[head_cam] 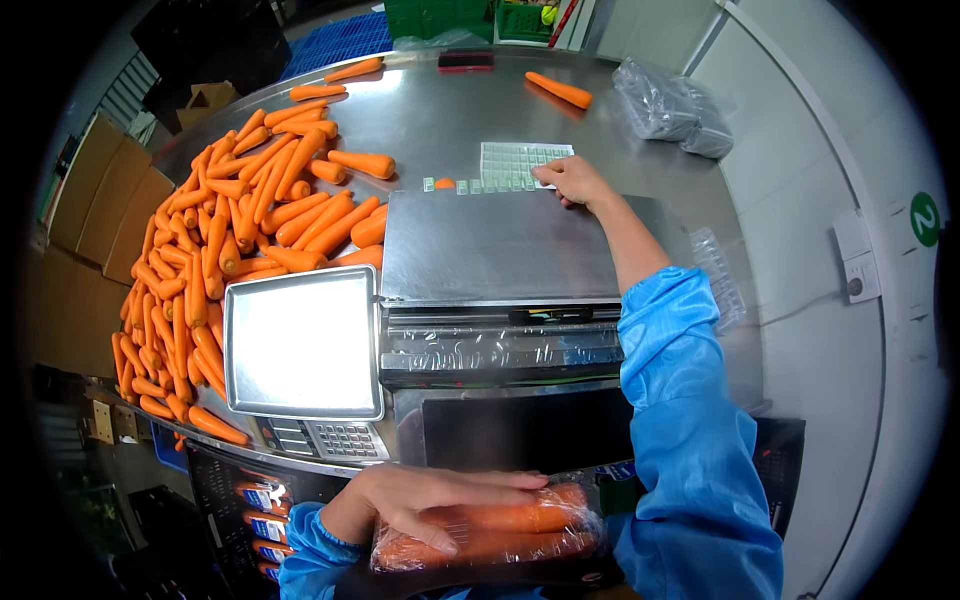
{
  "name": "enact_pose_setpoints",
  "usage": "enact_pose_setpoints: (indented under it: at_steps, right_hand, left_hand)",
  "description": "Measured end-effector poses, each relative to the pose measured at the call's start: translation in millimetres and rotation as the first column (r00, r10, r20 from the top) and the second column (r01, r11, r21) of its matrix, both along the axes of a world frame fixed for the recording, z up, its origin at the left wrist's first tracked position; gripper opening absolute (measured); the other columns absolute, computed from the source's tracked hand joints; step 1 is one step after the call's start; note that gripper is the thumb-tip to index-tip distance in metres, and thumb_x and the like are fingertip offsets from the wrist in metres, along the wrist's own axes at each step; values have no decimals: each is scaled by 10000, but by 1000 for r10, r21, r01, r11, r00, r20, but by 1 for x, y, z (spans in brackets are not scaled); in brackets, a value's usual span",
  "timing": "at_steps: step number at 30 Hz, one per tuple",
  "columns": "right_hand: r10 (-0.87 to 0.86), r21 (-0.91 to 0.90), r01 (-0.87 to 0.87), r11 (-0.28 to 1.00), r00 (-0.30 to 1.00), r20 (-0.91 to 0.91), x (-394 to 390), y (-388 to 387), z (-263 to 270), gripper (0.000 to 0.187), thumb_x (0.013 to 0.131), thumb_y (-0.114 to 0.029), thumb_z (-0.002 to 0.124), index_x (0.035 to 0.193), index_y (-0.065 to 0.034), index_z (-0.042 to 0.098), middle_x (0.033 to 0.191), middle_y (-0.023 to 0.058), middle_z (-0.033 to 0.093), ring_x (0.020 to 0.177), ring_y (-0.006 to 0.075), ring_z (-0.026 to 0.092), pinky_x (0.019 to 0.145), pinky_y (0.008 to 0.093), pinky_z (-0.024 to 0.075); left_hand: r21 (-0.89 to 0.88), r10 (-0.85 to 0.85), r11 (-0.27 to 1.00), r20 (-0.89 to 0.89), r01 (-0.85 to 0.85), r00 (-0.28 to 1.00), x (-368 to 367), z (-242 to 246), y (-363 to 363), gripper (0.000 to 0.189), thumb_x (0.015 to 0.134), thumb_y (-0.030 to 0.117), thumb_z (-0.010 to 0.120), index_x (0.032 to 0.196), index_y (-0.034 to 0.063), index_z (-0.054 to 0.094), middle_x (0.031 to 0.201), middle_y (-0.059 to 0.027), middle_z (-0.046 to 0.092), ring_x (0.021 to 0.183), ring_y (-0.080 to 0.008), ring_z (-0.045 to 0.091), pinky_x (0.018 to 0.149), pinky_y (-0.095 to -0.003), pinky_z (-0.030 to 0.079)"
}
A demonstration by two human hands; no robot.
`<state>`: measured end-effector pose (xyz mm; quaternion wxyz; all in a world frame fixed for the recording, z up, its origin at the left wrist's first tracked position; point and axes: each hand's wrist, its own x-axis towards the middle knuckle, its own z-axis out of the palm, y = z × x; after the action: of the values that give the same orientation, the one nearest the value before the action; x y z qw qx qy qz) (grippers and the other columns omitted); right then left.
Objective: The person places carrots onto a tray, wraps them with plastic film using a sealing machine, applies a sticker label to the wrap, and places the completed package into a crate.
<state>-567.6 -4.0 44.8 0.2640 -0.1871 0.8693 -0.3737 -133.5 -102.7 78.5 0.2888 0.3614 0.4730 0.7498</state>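
My left hand (442, 499) rests with spread fingers on a pack of carrots (517, 525) wrapped in clear film, near the body. Past the metal-topped wrapping machine (502, 247), my right hand (570, 181) pinches at the right edge of a sheet of small labels (517, 159); whether a label is between its fingertips cannot be told. A row of small labels (475, 187) runs along the machine's far edge. Clear film (495, 352) stretches across the machine's front. Left of it stands a scale with a bare metal pan (304, 341) and a keypad (349, 440).
A large heap of loose carrots (262, 180) covers the table's left side. One carrot (559, 90) and bundled clear plastic trays (671, 112) lie at the far right. Another clear tray (716, 277) sits near the wall. Wrapped carrot packs (266, 525) fill a black crate at lower left.
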Motion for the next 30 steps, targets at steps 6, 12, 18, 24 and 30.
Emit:
enact_pose_setpoints:
  at_steps: [6,12,18,24,30]
  right_hand:
    - [-64,-53,51,997,956,-288,9,-3,-22,246,837,-338,722,813,-96,760,717,38,658,665,116,602,615,277,482]
    - [109,-624,177,761,914,392,159,48,45,181,896,-234,708,905,-54,696,718,-2,644,555,36,487,531,216,406]
    - [434,-487,-125,864,676,596,346,128,82,151,858,-199,745,879,-50,751,807,65,718,662,141,654,594,275,482]
    - [605,256,-609,750,789,107,353,156,102,267,833,-307,711,853,-43,676,844,117,708,699,311,689,684,393,546]
    - [435,-363,-442,821,894,-104,415,204,120,617,865,-404,714,1287,-33,459,1094,149,633,990,354,652,734,438,546]
  left_hand:
    - [43,-55,998,33,54,998,-14,-7,5,888,887,466,626,1524,-34,262,1600,-294,109,1491,-455,100,1187,-538,139]
    - [139,-26,990,321,-20,947,12,-20,12,1184,806,307,762,1558,110,-130,1611,-277,18,1498,-426,84,1195,-555,145]
    - [-57,-33,997,391,60,920,8,-12,15,1428,690,267,884,1515,151,-276,1586,-288,82,1459,-422,238,1169,-513,233]
    - [112,-122,991,600,67,791,14,-7,47,1394,709,299,871,1523,115,-245,1580,-286,132,1447,-441,249,1162,-484,271]
    - [202,-306,948,783,244,542,10,-6,76,1239,752,201,819,1572,149,-108,1619,-186,111,1482,-343,210,1210,-481,185]
